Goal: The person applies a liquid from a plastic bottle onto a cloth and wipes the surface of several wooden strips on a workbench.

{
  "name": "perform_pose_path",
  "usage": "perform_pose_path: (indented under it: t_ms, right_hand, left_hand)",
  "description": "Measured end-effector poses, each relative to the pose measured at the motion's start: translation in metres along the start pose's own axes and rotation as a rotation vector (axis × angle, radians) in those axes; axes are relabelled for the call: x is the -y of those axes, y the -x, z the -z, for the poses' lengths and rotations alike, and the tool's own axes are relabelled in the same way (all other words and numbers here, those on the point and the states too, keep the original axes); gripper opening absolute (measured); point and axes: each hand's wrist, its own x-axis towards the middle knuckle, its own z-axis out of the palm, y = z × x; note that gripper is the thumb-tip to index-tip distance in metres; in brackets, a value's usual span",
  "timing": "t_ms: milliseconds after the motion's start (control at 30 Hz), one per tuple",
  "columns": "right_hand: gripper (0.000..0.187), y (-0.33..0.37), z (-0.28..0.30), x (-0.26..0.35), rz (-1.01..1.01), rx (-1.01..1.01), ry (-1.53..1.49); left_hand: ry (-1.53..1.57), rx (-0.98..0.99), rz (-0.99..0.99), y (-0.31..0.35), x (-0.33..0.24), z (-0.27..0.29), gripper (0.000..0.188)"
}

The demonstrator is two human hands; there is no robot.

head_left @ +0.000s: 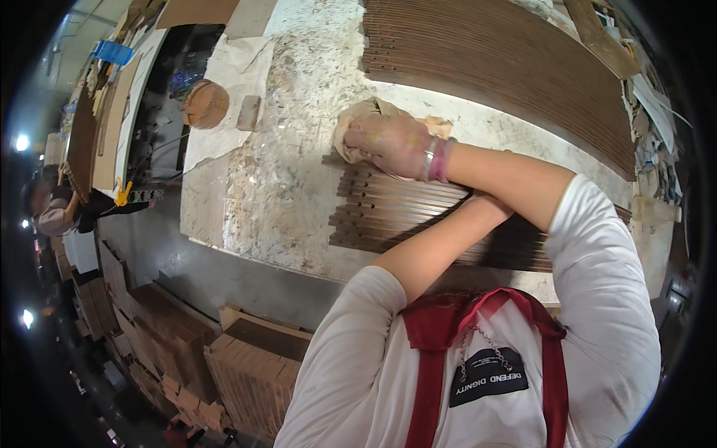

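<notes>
My right hand [388, 142], with a pink band at its wrist, is closed round a crumpled beige cloth [357, 119]. It presses the cloth at the far edge of a near row of dark brown wooden slats [366, 213], close to their left ends. Those slats lie side by side and have small holes near the ends. My left forearm [448, 235] reaches over the same slats and passes beneath my right forearm, which hides the left hand and its fingers. A larger set of brown slats [493, 67] lies farther back.
The slats rest on a worn, stained white worktable [291, 149]. A round brown object [206, 104] and a small block [249, 113] sit at its left. Stacked wooden boards [254, 373] stand on the floor at lower left. Another person [60, 213] is at far left.
</notes>
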Motion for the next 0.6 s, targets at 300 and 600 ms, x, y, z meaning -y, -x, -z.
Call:
perform_pose_path:
  t_ms: [300, 600]
  right_hand:
    - [0.018, -0.009, 0.038, 0.009, -0.525, -0.113, -0.228]
    - [0.037, 0.3, 0.23, -0.055, -0.492, -0.932, -1.229]
  left_hand:
    - [-1.783, 0.063, -0.221, -0.024, 0.006, -0.02, 0.031]
    - [-1.663, 0.034, -0.474, -0.044, -0.031, 0.035, 0.057]
